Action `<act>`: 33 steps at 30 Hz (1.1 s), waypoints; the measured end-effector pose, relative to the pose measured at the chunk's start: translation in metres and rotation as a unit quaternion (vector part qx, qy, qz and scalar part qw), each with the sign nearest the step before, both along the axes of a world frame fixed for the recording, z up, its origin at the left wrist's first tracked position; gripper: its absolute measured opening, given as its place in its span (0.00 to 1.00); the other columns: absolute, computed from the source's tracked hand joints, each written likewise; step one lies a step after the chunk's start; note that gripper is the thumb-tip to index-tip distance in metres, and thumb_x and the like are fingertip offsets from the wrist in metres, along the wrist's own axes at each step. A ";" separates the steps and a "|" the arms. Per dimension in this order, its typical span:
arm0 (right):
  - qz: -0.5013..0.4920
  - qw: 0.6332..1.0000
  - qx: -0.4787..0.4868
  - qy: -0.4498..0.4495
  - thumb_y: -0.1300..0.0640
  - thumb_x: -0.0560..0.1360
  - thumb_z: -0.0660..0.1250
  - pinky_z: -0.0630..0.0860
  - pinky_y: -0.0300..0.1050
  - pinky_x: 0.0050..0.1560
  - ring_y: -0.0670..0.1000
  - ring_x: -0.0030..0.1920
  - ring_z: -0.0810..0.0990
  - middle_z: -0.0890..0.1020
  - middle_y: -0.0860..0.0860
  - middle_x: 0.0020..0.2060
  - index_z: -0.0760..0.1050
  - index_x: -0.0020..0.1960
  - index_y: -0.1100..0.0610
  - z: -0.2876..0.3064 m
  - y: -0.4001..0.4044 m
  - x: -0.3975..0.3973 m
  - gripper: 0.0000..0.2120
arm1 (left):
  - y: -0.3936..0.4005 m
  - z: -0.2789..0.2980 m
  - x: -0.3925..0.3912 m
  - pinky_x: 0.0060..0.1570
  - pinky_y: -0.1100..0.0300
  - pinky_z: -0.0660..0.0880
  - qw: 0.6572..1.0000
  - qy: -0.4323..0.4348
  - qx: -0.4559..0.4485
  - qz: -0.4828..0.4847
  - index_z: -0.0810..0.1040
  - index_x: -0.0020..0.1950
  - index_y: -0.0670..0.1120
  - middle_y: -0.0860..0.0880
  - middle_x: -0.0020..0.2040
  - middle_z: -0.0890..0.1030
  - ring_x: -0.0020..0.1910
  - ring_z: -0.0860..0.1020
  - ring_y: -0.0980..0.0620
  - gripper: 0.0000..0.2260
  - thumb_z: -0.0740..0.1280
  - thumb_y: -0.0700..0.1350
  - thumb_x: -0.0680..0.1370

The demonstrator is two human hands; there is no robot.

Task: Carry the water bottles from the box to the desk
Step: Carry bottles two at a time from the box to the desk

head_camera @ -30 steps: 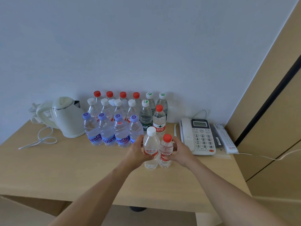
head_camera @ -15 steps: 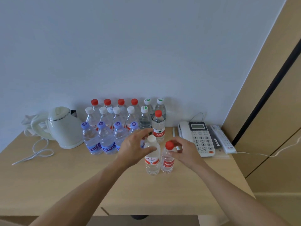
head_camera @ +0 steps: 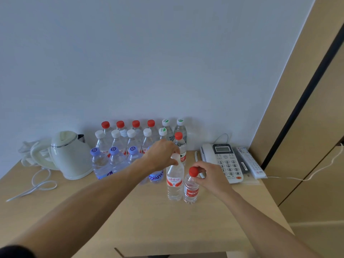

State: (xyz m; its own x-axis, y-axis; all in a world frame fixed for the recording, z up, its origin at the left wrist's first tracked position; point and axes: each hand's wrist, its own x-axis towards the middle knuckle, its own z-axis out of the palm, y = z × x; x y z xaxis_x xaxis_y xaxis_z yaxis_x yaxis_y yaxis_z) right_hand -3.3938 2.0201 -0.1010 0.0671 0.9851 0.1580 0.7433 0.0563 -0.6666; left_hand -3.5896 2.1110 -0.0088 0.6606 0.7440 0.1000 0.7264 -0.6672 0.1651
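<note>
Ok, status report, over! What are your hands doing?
Left hand pinching white-capped bottle at the cap. Right hand gripping red-capped bottle. Both standing on desk. Nothing blocking.

Both hands shifted from bottle bodies up to caps. Left hand [head_camera: 162, 155] now at white cap of white-capped bottle [head_camera: 174, 181]; right hand [head_camera: 210, 175] now pinching red cap of red-capped bottle [head_camera: 190, 189]. Both bottles set down upright on tabletop [head_camera: 149, 220], touching.

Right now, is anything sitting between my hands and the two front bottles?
Nothing visible. The left hand pinches the white cap of the taller bottle, and the right hand grips the red-capped bottle at its neck.
</note>
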 end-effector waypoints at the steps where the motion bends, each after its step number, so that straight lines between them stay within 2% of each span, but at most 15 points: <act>1: -0.002 1.000 -0.001 0.003 0.58 0.66 0.80 0.70 0.25 0.49 0.38 0.47 0.80 0.82 0.37 0.42 0.81 0.52 0.49 0.000 -0.001 0.001 0.16 | 0.005 0.001 0.003 0.49 0.58 0.74 1.000 0.003 0.002 0.003 0.83 0.62 0.47 0.48 0.55 0.85 0.53 0.81 0.48 0.18 0.76 0.50 0.74; 5: -0.009 1.000 0.002 0.007 0.58 0.66 0.80 0.69 0.23 0.48 0.34 0.46 0.80 0.81 0.34 0.40 0.81 0.50 0.47 0.000 -0.002 0.002 0.16 | 0.026 0.004 0.014 0.51 0.56 0.75 1.000 0.013 0.011 0.018 0.83 0.62 0.47 0.46 0.56 0.84 0.56 0.80 0.46 0.17 0.76 0.48 0.74; 8: -0.008 1.000 0.000 0.006 0.58 0.66 0.80 0.68 0.23 0.47 0.35 0.47 0.80 0.81 0.35 0.40 0.81 0.50 0.46 -0.001 -0.001 0.000 0.16 | 0.042 0.005 0.016 0.56 0.53 0.77 0.999 0.033 0.018 0.030 0.82 0.64 0.47 0.45 0.58 0.83 0.58 0.80 0.45 0.19 0.76 0.49 0.74; 13: -0.005 1.000 0.000 0.004 0.59 0.67 0.80 0.69 0.25 0.49 0.37 0.48 0.80 0.82 0.37 0.42 0.80 0.50 0.47 -0.001 0.000 0.001 0.16 | 0.057 0.009 0.015 0.55 0.53 0.79 0.997 0.062 0.025 0.032 0.81 0.65 0.47 0.46 0.58 0.83 0.56 0.81 0.46 0.20 0.76 0.50 0.75; 19: -0.019 1.000 0.006 -0.006 0.59 0.67 0.79 0.69 0.22 0.46 0.34 0.46 0.78 0.82 0.37 0.41 0.80 0.50 0.48 -0.001 0.007 0.004 0.15 | 0.064 0.009 0.009 0.54 0.53 0.80 0.996 0.071 0.021 0.040 0.82 0.63 0.46 0.45 0.56 0.84 0.54 0.82 0.46 0.19 0.78 0.48 0.73; 22: -0.032 0.999 0.010 -0.006 0.60 0.67 0.79 0.68 0.21 0.44 0.33 0.43 0.77 0.80 0.37 0.40 0.81 0.50 0.50 0.003 0.017 0.006 0.14 | 0.066 0.009 0.010 0.51 0.55 0.78 0.997 0.067 0.019 0.036 0.82 0.63 0.46 0.45 0.56 0.84 0.54 0.81 0.46 0.19 0.77 0.48 0.74; 27: -0.053 0.998 0.029 0.010 0.62 0.67 0.79 0.68 0.22 0.44 0.36 0.42 0.77 0.81 0.43 0.42 0.81 0.52 0.55 0.010 0.041 0.006 0.15 | 0.068 0.003 0.007 0.47 0.58 0.74 0.998 0.048 0.021 0.036 0.80 0.66 0.46 0.46 0.57 0.83 0.54 0.81 0.46 0.21 0.76 0.49 0.74; 29: -0.058 0.998 0.030 0.013 0.63 0.67 0.78 0.70 0.26 0.45 0.40 0.42 0.78 0.83 0.47 0.44 0.82 0.53 0.56 0.010 0.051 0.003 0.16 | 0.068 0.002 0.005 0.49 0.57 0.75 0.998 0.041 0.026 0.037 0.80 0.66 0.47 0.47 0.58 0.83 0.55 0.81 0.47 0.21 0.77 0.49 0.74; 30: -0.059 0.998 0.030 0.015 0.63 0.68 0.78 0.73 0.31 0.47 0.44 0.44 0.80 0.84 0.48 0.44 0.82 0.54 0.57 0.011 0.055 0.000 0.16 | 0.069 0.001 0.005 0.50 0.56 0.76 0.998 0.038 0.028 0.037 0.80 0.66 0.47 0.47 0.58 0.83 0.55 0.81 0.46 0.21 0.77 0.49 0.74; 31: -0.059 0.998 0.030 0.018 0.63 0.67 0.79 0.75 0.37 0.49 0.46 0.45 0.81 0.84 0.49 0.44 0.82 0.54 0.57 0.011 0.060 -0.002 0.16 | 0.069 0.001 0.005 0.49 0.57 0.75 0.998 0.035 0.030 0.038 0.80 0.66 0.47 0.47 0.58 0.83 0.55 0.81 0.46 0.21 0.77 0.49 0.74; 33: -0.056 0.998 0.036 0.020 0.63 0.67 0.79 0.74 0.39 0.48 0.46 0.45 0.81 0.82 0.46 0.42 0.81 0.53 0.57 0.011 0.068 -0.007 0.16 | 0.069 0.000 0.006 0.46 0.58 0.72 0.998 0.028 0.030 0.037 0.81 0.66 0.47 0.47 0.58 0.83 0.55 0.81 0.46 0.21 0.77 0.49 0.74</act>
State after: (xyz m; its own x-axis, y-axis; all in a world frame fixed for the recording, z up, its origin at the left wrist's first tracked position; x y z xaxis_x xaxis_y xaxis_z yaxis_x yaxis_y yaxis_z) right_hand -3.4008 2.0880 -0.0900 0.1839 0.9572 0.2234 0.7209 0.0232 -0.6927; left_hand -3.5833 2.1796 -0.0085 0.6092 0.7853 0.1104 0.7815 -0.6182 0.0842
